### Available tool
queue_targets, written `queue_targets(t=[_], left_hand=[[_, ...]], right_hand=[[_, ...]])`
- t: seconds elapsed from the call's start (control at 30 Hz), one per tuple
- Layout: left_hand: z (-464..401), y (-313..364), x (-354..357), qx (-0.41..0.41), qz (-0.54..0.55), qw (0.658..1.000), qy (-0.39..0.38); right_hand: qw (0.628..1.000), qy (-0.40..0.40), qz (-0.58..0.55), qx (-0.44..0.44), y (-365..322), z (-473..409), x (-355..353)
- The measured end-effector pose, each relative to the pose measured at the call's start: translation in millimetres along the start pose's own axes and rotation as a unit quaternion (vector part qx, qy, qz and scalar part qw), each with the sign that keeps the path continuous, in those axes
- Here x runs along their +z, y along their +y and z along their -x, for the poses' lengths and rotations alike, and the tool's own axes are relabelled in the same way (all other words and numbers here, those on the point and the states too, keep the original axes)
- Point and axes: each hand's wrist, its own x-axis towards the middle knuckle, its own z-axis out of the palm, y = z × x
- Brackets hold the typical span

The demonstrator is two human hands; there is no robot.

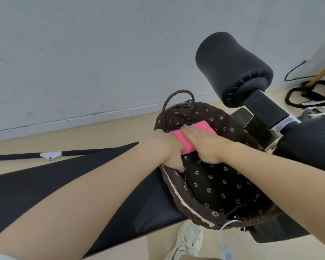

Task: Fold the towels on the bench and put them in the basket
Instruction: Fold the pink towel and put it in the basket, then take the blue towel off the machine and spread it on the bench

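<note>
- The folded pink towel [190, 136] lies inside the basket [201, 212], at its far end, against the dark flower-print lining [217, 182].
- The left hand [172, 152] is at the towel's near left edge — its fingers curl under and round the fold, the thumb down against the lining.
- The right hand [203, 142] lies flat on top of the towel, fingers straight and together, pressing it down.
- The basket stands on the black padded counter [68, 186]; its woven handle [177, 99] rises at the far rim.
- A black roller pad [233, 69] sticks up beyond the basket, to the right.
- On the floor: a black bar with a white joint [51, 155] to the left, a pale shoe [188, 239] below the counter, and coiled black rope [311, 94] by the wall at far right.
</note>
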Motion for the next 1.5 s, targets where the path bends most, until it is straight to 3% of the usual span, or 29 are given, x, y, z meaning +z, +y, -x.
queue_targets(t=[0.13, 0.27, 0.33, 0.4, 0.47, 0.53, 0.67, 0.9, 1.03, 1.2, 1.37, 1.5], left_hand=[[-5.5, 2.5, -5.4, -0.019, 0.003, 0.999, -0.036], [-3.3, 12.3, -6.0, -0.039, -0.025, 0.998, -0.036], [7.5, 12.1, -4.2, -0.025, -0.003, 1.0, 0.015], [23.8, 4.9, -0.8, -0.004, 0.048, 0.992, 0.116], [46.8, -6.0, 11.2, 0.008, 0.102, 0.968, 0.228], [74.4, -17.2, 30.9, 0.006, 0.165, 0.943, 0.291], [138.8, -38.3, 74.9, -0.037, 0.298, 0.914, 0.273], [225.8, -68.3, 154.3, -0.2, 0.346, 0.877, 0.267], [245.5, -84.8, 215.5, -0.259, 0.393, 0.837, 0.279], [266.1, -130.0, 291.4, -0.334, 0.453, 0.768, 0.306], [339.0, -180.5, 318.1, -0.409, 0.505, 0.676, 0.346], [469.7, -233.6, 311.8, -0.469, 0.53, 0.63, 0.319]], right_hand=[[0.996, -0.082, -0.031, 0.035, 5.3, 1.3, 0.6], [0.989, -0.112, 0.075, 0.066, -6.6, 4.6, -11.4], [0.989, -0.084, 0.101, 0.074, -17.2, 12.7, -23.0], [0.994, -0.016, 0.082, 0.067, -31.4, 26.0, -37.4], [0.996, 0.055, 0.037, 0.066, -49.6, 42.5, -48.2], [0.994, 0.095, 0.005, 0.052, -71.5, 58.7, -57.3], [0.986, 0.156, -0.05, -0.001, -131.0, 69.2, -70.5], [0.978, 0.162, -0.119, -0.049, -238.7, 61.7, -44.7], [0.976, 0.147, -0.156, -0.047, -284.9, 27.4, -17.2], [0.938, 0.051, -0.339, -0.053, -354.5, -24.7, 1.6], [0.951, -0.056, -0.295, -0.073, -443.5, -54.0, -49.9], [0.961, -0.094, -0.178, -0.19, -558.2, -40.3, -153.2]])
